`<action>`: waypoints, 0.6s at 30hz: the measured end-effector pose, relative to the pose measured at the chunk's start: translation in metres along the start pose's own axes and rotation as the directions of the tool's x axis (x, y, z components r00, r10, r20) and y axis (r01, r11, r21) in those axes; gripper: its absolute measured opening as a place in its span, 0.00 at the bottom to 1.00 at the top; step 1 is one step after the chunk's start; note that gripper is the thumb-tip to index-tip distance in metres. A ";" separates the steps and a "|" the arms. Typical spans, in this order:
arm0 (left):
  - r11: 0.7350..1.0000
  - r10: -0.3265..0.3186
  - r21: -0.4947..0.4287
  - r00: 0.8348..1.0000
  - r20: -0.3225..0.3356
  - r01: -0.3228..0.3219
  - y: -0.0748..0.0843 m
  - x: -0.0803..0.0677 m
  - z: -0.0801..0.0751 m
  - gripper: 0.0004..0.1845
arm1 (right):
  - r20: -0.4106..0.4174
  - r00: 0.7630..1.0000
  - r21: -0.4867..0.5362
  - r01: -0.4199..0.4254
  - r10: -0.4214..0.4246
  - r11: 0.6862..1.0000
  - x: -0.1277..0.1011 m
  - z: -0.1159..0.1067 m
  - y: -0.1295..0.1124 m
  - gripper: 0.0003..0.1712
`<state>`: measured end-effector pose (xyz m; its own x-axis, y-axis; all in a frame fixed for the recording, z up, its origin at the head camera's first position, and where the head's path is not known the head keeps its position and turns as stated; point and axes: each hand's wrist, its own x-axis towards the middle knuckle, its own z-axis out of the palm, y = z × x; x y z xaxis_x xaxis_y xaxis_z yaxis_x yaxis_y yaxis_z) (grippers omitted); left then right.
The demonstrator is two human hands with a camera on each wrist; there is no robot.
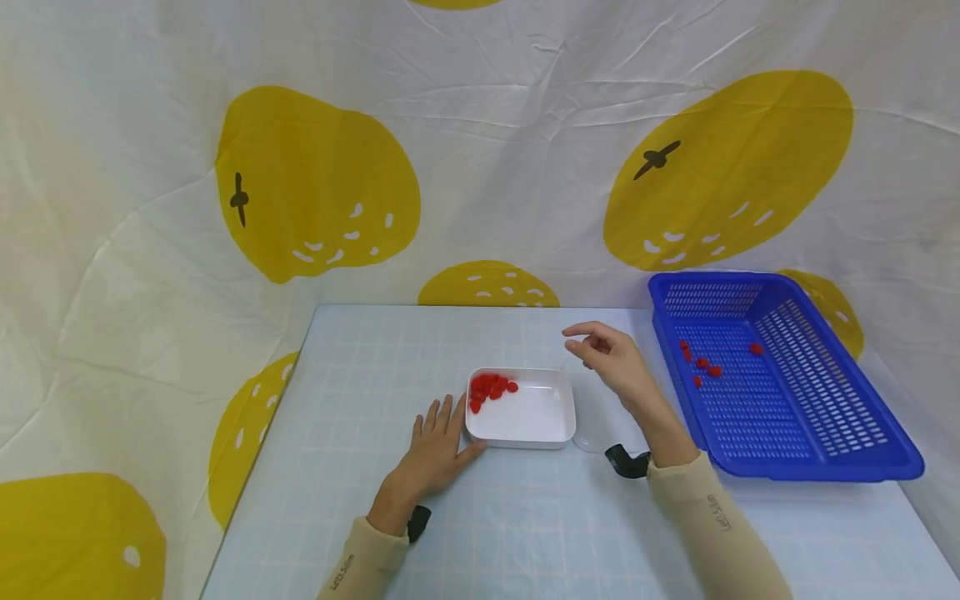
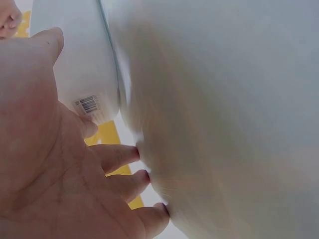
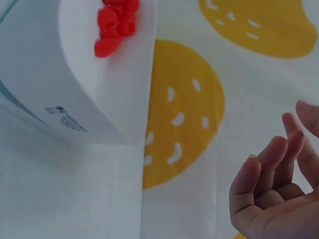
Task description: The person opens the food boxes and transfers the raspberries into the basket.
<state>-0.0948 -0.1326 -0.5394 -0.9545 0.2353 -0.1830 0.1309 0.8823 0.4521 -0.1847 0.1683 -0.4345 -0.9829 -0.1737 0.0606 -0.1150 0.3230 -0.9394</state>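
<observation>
A white rectangular tray (image 1: 540,417) lies on the pale blue table (image 1: 375,350), with several small red pieces (image 1: 491,387) heaped in its far left corner. My left hand (image 1: 438,442) lies flat on the table, fingers straight, thumb against the tray's near left corner. My right hand (image 1: 611,358) hovers above the table just right of the tray, fingers loosely curled, holding nothing. In the right wrist view the tray (image 3: 75,84) and red pieces (image 3: 114,25) appear at upper left, my fingers (image 3: 269,174) at lower right. The left wrist view shows my palm (image 2: 45,164) beside the tray's wall (image 2: 84,59).
A blue slotted basket (image 1: 817,417) stands at the table's right, holding a few red pieces (image 1: 705,367). A clear round lid (image 1: 600,417) lies between tray and basket. A white cloth with yellow fruit prints (image 1: 315,183) hangs behind and around the table.
</observation>
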 end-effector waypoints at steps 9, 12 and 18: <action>1.000 -0.007 0.008 1.000 0.012 0.007 0.002 -0.001 -0.002 0.49 | 0.022 0.999 0.070 -0.031 0.029 0.997 0.001 0.043 0.021 0.17; 1.000 -0.011 0.009 1.000 0.010 0.011 0.003 0.000 -0.002 0.49 | 0.010 0.999 0.073 -0.043 0.043 0.996 0.001 0.055 0.028 0.17; 0.999 -0.024 0.022 1.000 0.014 0.023 0.003 0.001 -0.002 0.49 | 0.006 0.998 0.069 -0.066 0.066 0.995 0.000 0.075 0.039 0.15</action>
<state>-0.0961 -0.1307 -0.5369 -0.9534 0.2201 -0.2062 0.1142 0.8962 0.4286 -0.1786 0.1109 -0.4967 -0.9875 -0.1577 -0.0038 -0.0393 0.2689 -0.9624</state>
